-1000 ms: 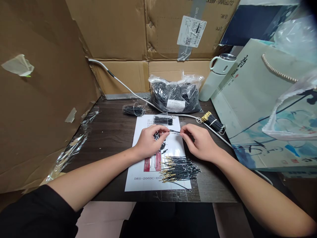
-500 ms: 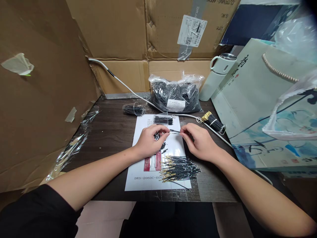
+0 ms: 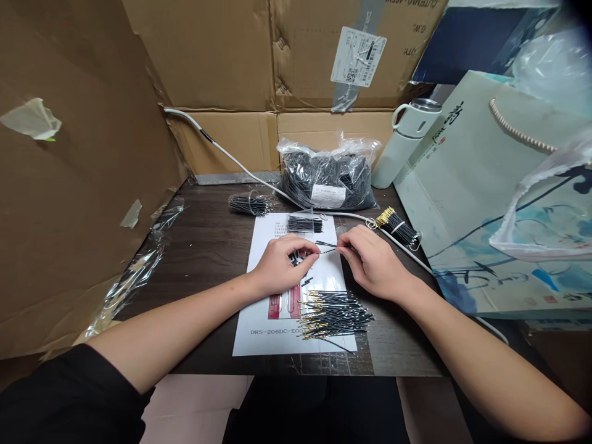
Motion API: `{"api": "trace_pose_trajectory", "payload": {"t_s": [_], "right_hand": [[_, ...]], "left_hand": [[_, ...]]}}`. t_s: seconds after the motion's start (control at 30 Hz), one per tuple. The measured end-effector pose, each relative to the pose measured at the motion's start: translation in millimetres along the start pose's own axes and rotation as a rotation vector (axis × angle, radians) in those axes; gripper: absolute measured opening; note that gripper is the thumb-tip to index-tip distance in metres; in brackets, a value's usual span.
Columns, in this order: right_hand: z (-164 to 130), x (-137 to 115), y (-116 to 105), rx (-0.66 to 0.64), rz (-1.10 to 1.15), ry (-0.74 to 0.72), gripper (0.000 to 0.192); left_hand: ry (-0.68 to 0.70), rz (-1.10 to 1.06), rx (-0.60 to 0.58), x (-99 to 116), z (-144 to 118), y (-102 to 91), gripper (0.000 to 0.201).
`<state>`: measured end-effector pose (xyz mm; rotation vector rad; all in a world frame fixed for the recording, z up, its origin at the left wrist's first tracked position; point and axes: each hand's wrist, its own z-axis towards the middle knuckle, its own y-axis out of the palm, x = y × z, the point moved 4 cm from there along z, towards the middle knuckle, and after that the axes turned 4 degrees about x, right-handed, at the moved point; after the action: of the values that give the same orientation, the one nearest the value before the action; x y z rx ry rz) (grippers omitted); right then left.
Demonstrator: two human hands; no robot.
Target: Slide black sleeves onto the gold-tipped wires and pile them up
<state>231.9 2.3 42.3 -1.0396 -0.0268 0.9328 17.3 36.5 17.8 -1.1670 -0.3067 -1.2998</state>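
Note:
My left hand [image 3: 282,264] is closed in a pinch at the left end of a thin dark wire [image 3: 328,251]. My right hand [image 3: 372,262] grips that wire's other end between thumb and fingers, with another black wire [image 3: 325,243] sticking out leftward just above it. Short black tube pieces [image 3: 306,281] lie on the paper beneath my left hand, partly covered by it. Nearer to me is a loose pile of black wires with gold-coloured ends [image 3: 335,316]. A bundle of short black wires [image 3: 305,224] in clear plastic lies beyond my hands.
A printed white sheet [image 3: 252,311] lies on the dark table [image 3: 203,265]. Behind are a plastic bag of black wires [image 3: 329,176], a pale flask [image 3: 407,145] and a white cable [image 3: 240,165]. A tied wire bundle [image 3: 400,227] sits near the paper bag [image 3: 467,185] at right.
My left fingertips have shifted slightly right and toward me. The wire between my hands now slopes down to the left, a little apart from the wire above it.

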Motion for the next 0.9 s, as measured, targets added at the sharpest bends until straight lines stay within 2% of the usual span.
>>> {"api": "trace_pose_trajectory", "payload": {"t_s": [0.3,0.9], "right_hand": [[-3.6,-1.8,10.3,-0.031,0.073,0.025,0.012],[-4.7,-1.8,9.6,-0.017,0.082,0.034,0.012]], "left_hand": [[-0.006,-0.014,-0.003,-0.9,-0.8,1.0,0.006],[-0.01,-0.01,0.01,-1.6,-1.5,1.2,0.007]]}}
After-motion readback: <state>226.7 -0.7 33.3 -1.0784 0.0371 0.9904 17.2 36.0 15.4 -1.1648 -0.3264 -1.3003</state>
